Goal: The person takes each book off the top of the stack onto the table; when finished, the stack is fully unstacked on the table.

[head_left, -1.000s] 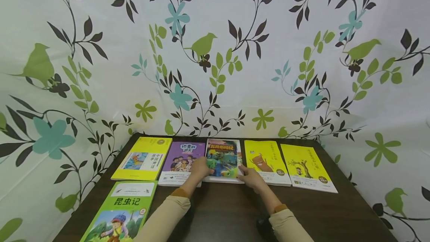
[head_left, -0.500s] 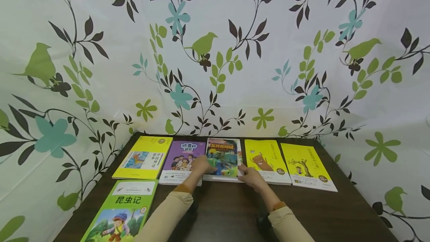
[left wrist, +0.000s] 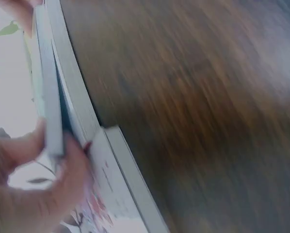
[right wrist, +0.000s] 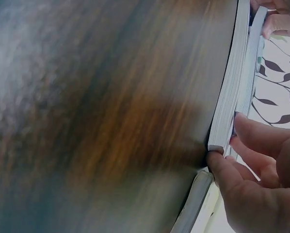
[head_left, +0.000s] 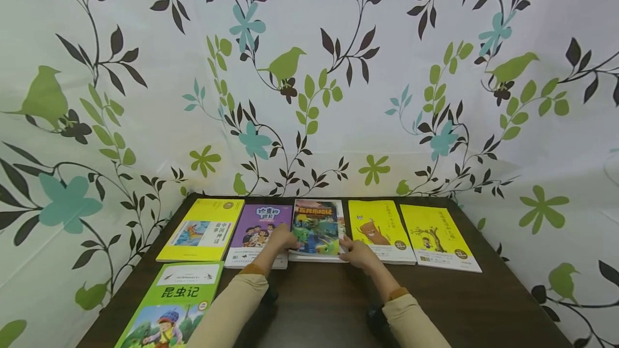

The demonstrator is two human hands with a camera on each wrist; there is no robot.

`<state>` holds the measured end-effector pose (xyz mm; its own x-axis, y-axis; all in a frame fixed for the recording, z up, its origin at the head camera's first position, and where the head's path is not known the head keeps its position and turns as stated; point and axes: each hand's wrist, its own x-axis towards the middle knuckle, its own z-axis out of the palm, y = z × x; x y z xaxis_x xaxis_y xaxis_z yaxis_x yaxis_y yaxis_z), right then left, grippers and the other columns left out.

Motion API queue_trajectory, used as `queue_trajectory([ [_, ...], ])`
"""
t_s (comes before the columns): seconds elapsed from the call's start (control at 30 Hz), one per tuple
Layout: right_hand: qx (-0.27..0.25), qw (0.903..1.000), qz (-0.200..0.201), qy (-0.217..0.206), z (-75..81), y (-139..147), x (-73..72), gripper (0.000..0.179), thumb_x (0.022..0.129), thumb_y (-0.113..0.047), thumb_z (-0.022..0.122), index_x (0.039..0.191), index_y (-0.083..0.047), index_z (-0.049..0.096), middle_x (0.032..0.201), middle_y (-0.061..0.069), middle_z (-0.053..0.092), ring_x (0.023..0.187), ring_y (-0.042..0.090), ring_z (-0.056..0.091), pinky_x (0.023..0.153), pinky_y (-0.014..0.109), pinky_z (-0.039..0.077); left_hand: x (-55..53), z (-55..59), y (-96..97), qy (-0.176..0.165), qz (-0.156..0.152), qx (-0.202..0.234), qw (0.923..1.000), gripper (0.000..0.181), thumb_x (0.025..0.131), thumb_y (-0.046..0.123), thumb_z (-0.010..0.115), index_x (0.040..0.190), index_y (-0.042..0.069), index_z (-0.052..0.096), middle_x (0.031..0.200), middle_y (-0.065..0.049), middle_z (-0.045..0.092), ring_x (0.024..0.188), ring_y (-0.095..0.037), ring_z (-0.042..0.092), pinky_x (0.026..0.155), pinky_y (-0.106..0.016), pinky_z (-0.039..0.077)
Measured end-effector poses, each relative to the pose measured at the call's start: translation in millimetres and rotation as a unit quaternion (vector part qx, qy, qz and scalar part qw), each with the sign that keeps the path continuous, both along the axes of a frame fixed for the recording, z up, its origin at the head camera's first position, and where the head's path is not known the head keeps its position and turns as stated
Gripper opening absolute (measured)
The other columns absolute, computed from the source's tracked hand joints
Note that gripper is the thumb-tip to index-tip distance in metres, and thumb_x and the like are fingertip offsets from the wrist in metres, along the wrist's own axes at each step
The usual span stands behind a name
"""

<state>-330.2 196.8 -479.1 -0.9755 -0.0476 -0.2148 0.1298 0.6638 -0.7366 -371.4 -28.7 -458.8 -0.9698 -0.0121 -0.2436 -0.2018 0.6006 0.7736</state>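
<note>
Two books lie stacked in the middle of the back row. On top is a thin book (head_left: 315, 230) with a colourful green and orange cover; under it sits a thicker white-edged book (right wrist: 230, 92). With thumb and fingers my left hand (head_left: 282, 239) pinches the upper book's near left corner, which is raised off the lower book (left wrist: 77, 92) in the left wrist view. At the near right corner, my right hand (head_left: 359, 254) has its fingers round the end of the lower book, the thumb beside the upper book's edge. The lower book's cover is mostly hidden.
A purple book (head_left: 256, 230) lies directly left of the stack, then a yellow book (head_left: 203, 230). Nearer on the left is a green book (head_left: 171, 305). Two yellow books (head_left: 379, 224), (head_left: 437, 235) lie to the right. Patterned cloth (head_left: 329, 144) rises behind the dark table (head_left: 319, 310).
The head view has shifted slightly. Both hands stay at the stack, and the upper book has moved a little over the lower one.
</note>
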Motion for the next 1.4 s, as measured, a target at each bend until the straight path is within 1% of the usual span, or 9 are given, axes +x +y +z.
queue_trajectory([
  [0.07,0.007,1.0000,0.000,-0.002,0.7,1,-0.7,0.055,0.091,-0.012,0.068,0.142,-0.007,0.049,0.155,0.017,0.035,0.140,0.043,0.034,0.110,0.057,0.033,-1.2,1.2,-3.5,-0.024,-0.018,0.070,0.9971,0.072,0.083,-0.005,0.069,0.142,-0.018,0.028,0.127,-0.037,0.045,0.082,-0.029,0.057,0.065,-0.035,0.058],
  [0.2,0.016,0.9999,0.001,0.002,1.1,3,-1.6,0.054,0.091,-0.012,0.068,0.142,-0.009,0.051,0.154,0.016,0.036,0.139,0.042,0.036,0.109,0.057,0.035,-4.6,1.9,-7.5,-0.087,-0.036,0.205,0.9741,0.081,0.089,-0.016,0.052,0.149,-0.015,-0.003,0.139,-0.041,0.025,0.078,-0.028,0.060,0.072,-0.037,0.060],
  [0.37,0.017,0.9997,0.007,0.018,0.6,5,-2.1,0.052,0.091,-0.008,0.066,0.140,-0.005,0.051,0.153,0.016,0.037,0.137,0.042,0.038,0.107,0.055,0.038,-10.5,-1.5,-9.5,-0.104,-0.040,0.258,0.9597,0.075,0.086,-0.014,0.054,0.147,-0.015,0.010,0.115,-0.031,0.044,0.084,-0.031,0.060,0.075,-0.040,0.059],
  [0.53,0.005,0.9994,0.017,0.030,-0.2,3,0.2,0.050,0.088,-0.003,0.065,0.137,0.001,0.053,0.151,0.017,0.040,0.135,0.042,0.042,0.098,0.048,0.046,-12.8,-7.6,-15.6,-0.099,-0.035,0.228,0.9679,0.058,0.088,0.000,0.062,0.138,-0.013,0.036,0.116,-0.032,0.056,0.105,-0.040,0.060,0.082,-0.043,0.057],
  [0.63,0.002,0.9994,0.019,0.028,-0.7,2,1.8,0.051,0.087,0.000,0.065,0.136,0.002,0.053,0.151,0.017,0.040,0.135,0.042,0.041,0.093,0.046,0.048,-11.4,-10.7,-18.7,-0.082,-0.042,0.193,0.9768,0.061,0.092,0.010,0.064,0.141,-0.013,0.036,0.122,-0.032,0.056,0.109,-0.039,0.060,0.083,-0.040,0.056],
  [0.87,0.012,0.9994,0.020,0.025,-0.3,3,0.5,0.049,0.090,-0.004,0.063,0.138,0.000,0.052,0.152,0.015,0.039,0.134,0.041,0.043,0.098,0.050,0.047,-13.3,-7.6,-14.2,-0.074,-0.042,0.232,0.9690,0.033,0.094,0.002,0.057,0.124,-0.011,0.048,0.083,-0.007,0.056,0.072,-0.016,0.055,0.064,-0.026,0.051],
  [1.0,0.019,0.9991,0.024,0.030,0.0,3,-1.9,0.048,0.091,-0.005,0.063,0.137,0.002,0.052,0.152,0.015,0.039,0.131,0.042,0.046,0.095,0.049,0.049,-13.2,1.9,-14.5,-0.074,-0.034,0.256,0.9631,0.020,0.094,-0.001,0.055,0.112,-0.008,0.052,0.079,-0.005,0.058,0.068,-0.014,0.057,0.063,-0.026,0.053],
  [1.27,0.020,0.9988,0.030,0.032,-2.7,3,-3.3,0.049,0.093,-0.006,0.060,0.140,-0.003,0.050,0.153,0.015,0.038,0.133,0.043,0.044,0.098,0.052,0.047,6.9,15.9,-24.9,-0.076,-0.031,0.292,0.9530,0.062,0.093,-0.004,0.055,0.143,-0.018,0.023,0.080,-0.004,0.058,0.064,-0.012,0.056,0.059,-0.024,0.050],
  [1.4,0.018,0.9988,0.033,0.032,-3.4,4,-3.4,0.049,0.094,-0.006,0.057,0.142,-0.006,0.049,0.154,0.014,0.037,0.126,0.039,0.051,0.084,0.044,0.051,20.7,24.4,-31.5,-0.076,-0.031,0.303,0.9494,0.061,0.092,-0.004,0.057,0.141,-0.017,0.023,0.083,-0.005,0.056,0.067,-0.013,0.053,0.058,-0.023,0.044],
])
